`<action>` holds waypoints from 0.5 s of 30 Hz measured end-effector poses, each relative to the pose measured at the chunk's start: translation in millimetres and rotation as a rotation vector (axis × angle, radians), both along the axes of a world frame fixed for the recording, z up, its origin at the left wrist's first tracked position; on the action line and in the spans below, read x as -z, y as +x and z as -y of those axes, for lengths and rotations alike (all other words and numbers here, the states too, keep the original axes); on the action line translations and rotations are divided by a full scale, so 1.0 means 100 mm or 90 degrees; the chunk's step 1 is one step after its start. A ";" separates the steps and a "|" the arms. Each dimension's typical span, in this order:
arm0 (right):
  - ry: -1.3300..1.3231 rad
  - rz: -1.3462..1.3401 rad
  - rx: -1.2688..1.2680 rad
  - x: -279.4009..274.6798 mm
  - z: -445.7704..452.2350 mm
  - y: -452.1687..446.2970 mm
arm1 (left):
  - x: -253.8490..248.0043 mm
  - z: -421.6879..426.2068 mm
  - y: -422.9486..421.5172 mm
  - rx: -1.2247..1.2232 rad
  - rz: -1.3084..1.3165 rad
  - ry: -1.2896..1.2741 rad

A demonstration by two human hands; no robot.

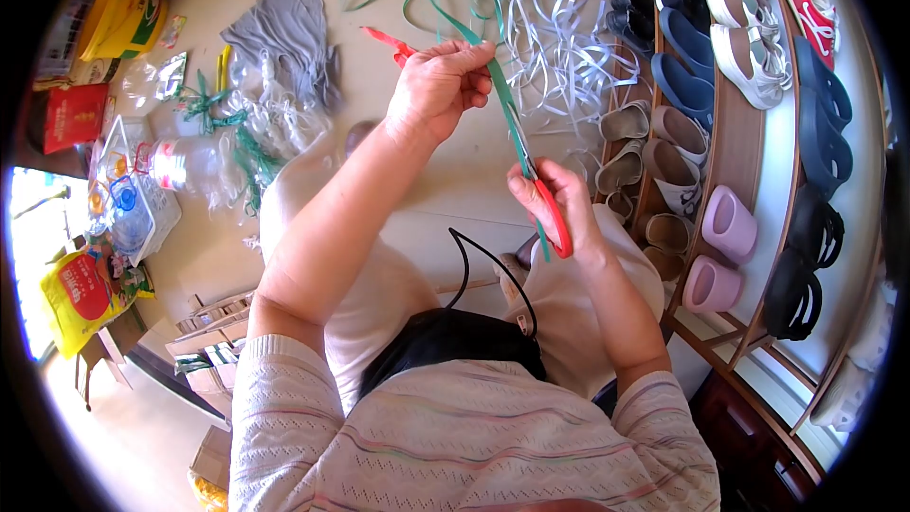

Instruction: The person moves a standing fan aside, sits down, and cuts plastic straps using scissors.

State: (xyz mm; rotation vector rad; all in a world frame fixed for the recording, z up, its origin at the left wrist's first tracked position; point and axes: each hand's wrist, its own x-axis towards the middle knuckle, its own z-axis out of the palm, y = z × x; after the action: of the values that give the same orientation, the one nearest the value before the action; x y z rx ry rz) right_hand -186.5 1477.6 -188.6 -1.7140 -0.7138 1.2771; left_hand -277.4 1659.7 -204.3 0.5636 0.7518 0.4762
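A green plastic strap point(504, 85) runs from my left hand point(438, 85) down toward my right hand point(561, 204). The left thumb and fingers pinch the strap near its upper part. A red strip or handle point(389, 41) shows just beyond the left knuckles; what it belongs to is hidden. In my right hand is a pair of scissors with a red handle point(553, 220). The scissor blades point(521, 137) lie along the strap, pointing up toward my left hand. A short green end hangs below the right fingers.
Tangled white strips point(559, 38) and loose green strips point(417, 0) lie ahead. A shoe rack point(730, 142) with several pairs stands on the right. At left are a grey cloth point(289, 33), a clear plastic bottle point(185, 166), a white basket point(156, 223) and a yellow bucket point(123, 19).
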 end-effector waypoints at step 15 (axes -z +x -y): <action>-0.020 0.000 0.016 0.01 0.01 0.02 | 0.00 0.09 0.00 0.044 -0.023 0.054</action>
State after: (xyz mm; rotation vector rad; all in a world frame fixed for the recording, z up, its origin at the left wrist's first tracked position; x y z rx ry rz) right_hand -184.9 1477.1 -189.9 -1.7420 -0.6735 1.2777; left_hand -277.0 1650.5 -204.4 0.6761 0.7460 0.4356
